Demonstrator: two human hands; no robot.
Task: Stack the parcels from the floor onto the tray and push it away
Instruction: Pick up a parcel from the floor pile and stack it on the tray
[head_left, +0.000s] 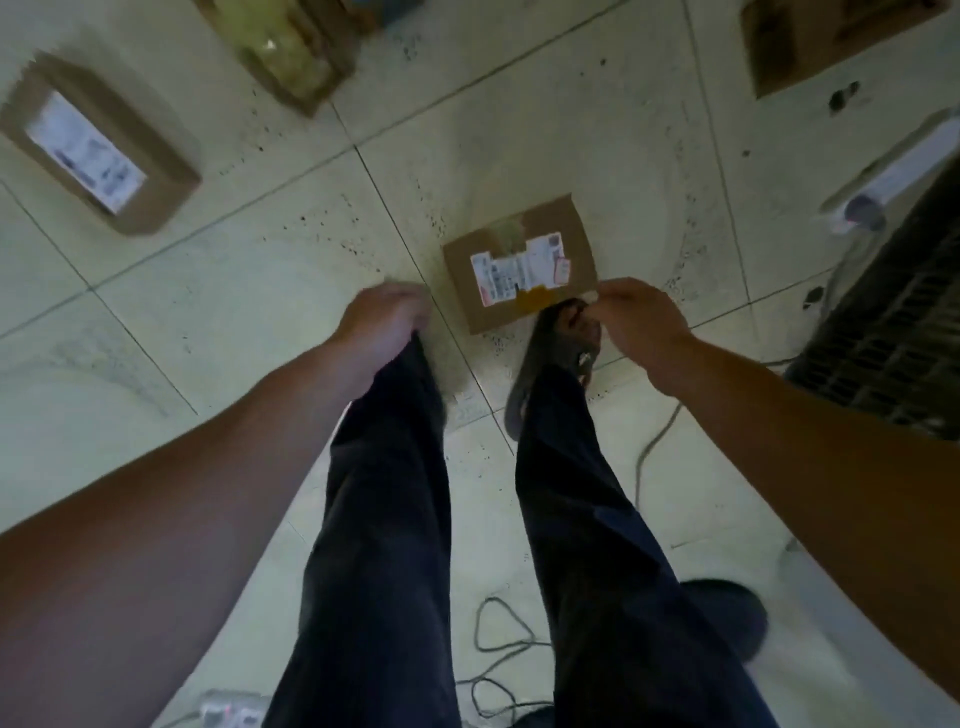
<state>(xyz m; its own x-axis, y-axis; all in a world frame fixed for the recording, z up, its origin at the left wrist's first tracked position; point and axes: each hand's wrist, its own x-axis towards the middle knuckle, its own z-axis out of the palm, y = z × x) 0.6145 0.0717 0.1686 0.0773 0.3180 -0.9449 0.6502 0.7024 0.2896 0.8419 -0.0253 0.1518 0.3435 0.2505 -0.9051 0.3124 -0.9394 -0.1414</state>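
A small cardboard parcel with a white label and yellow tape lies on the tiled floor just ahead of my feet. My left hand hangs a little to the left of it, fingers loosely curled, holding nothing. My right hand reaches its fingertips to the parcel's near right corner; no grip shows. A larger labelled parcel lies at the far left. Two more boxes sit at the top edge, one in the middle and one on the right. A dark slatted surface at the right edge may be the tray.
A white device lies beside the slatted surface. Grey cables trail over the floor behind my feet and along the right. A power strip sits at the bottom edge. My sandalled right foot stands against the small parcel.
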